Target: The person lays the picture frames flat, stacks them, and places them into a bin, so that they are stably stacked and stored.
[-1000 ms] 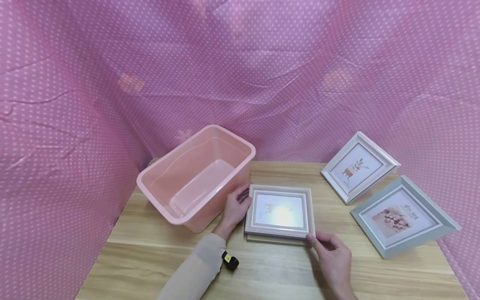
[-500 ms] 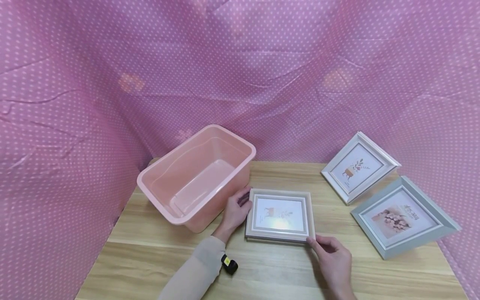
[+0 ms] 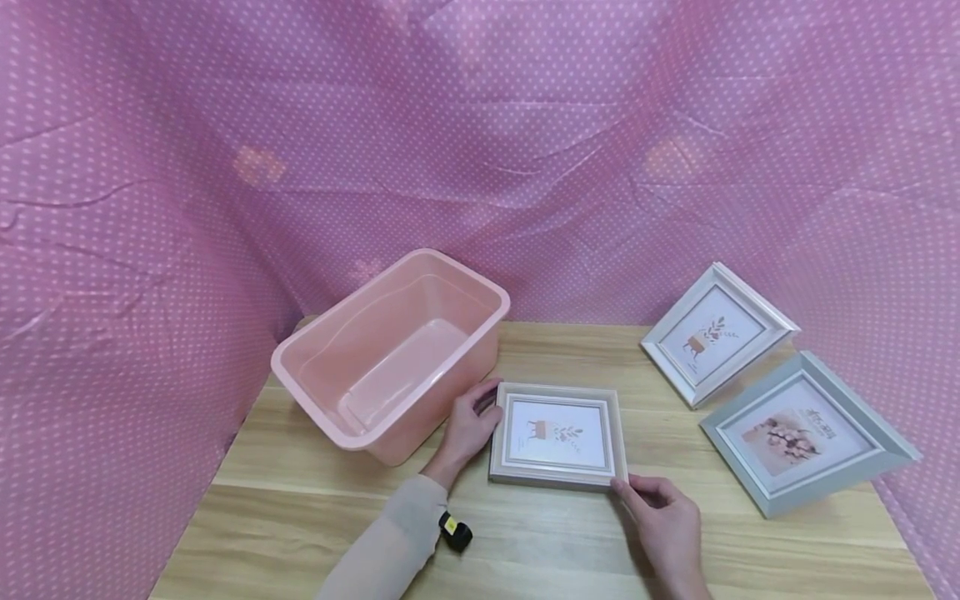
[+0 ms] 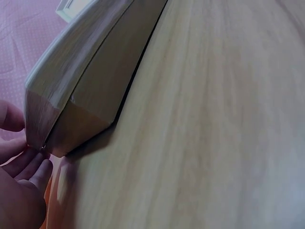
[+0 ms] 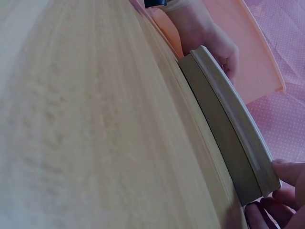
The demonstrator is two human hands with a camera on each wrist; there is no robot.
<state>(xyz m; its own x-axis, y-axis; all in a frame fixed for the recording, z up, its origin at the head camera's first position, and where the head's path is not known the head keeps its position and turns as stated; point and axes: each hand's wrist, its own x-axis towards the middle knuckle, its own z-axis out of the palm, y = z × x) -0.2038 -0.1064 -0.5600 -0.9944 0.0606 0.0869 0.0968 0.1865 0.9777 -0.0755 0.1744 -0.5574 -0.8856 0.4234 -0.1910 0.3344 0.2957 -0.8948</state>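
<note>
A cream-white picture frame [image 3: 557, 434] lies face up on the table, its picture showing a planter with leafy sprigs. Both wrist views show it stacked on a second frame [image 4: 90, 98] of matching outline, with a thin seam between them; the lower one's face is hidden. My left hand [image 3: 468, 427] holds the stack at its left edge, fingers bent about the far left corner [image 4: 35, 119]. At the near right corner, my right hand [image 3: 663, 521] grips the edge, thumb [image 5: 286, 171] against the upper frame and fingers curled below.
A pink plastic tub [image 3: 442, 379] stands close behind my left hand. To the right, a white picture frame [image 3: 738, 304] and a grey-green one [image 3: 757, 483] stand propped up. Pink dotted cloth [image 3: 480, 167] hangs around the wooden table [image 3: 525, 550].
The upper picture frame has shifted slightly toward me and settled squarely over the lower one, whose near edge no longer sticks out. Both hands have stayed almost in place.
</note>
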